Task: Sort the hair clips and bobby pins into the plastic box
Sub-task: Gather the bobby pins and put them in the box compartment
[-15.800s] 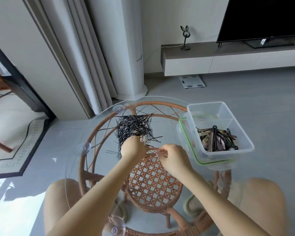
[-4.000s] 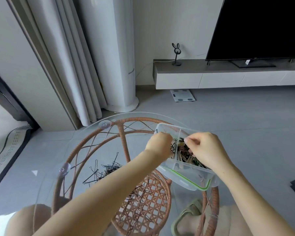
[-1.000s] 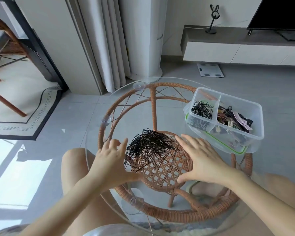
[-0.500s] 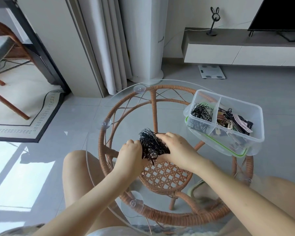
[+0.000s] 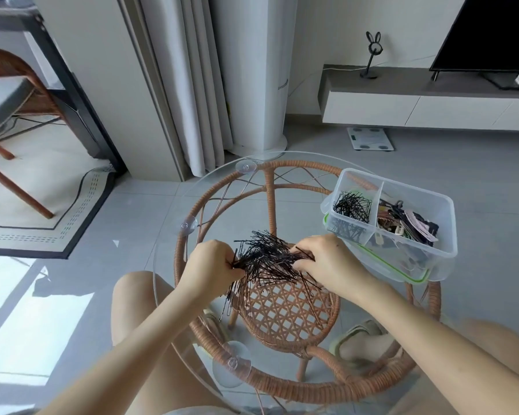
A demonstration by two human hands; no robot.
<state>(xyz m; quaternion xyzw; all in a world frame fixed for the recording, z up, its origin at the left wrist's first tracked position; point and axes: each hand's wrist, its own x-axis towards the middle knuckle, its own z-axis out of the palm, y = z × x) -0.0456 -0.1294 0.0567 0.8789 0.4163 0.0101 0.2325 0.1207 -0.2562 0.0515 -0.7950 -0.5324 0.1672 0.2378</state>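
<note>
A loose bunch of black bobby pins is gathered between my hands above the middle of the glass table top. My left hand pinches the bunch's left side, my right hand grips its right side. Some pins hang down below the bunch. The clear plastic box stands at the table's right edge with a divider. Its left compartment holds black bobby pins; its right compartment holds hair clips in dark and pink tones.
The round glass top rests on a rattan frame with suction cups. A green-rimmed lid lies under the box. My knees sit under the table. Curtains, a white column, a scale and a TV cabinet stand beyond.
My hands swept the spread pins together, closed on them and now lift the bunch, pulling it a little wider. Earlier, a handful of pins went into the box's left compartment.
</note>
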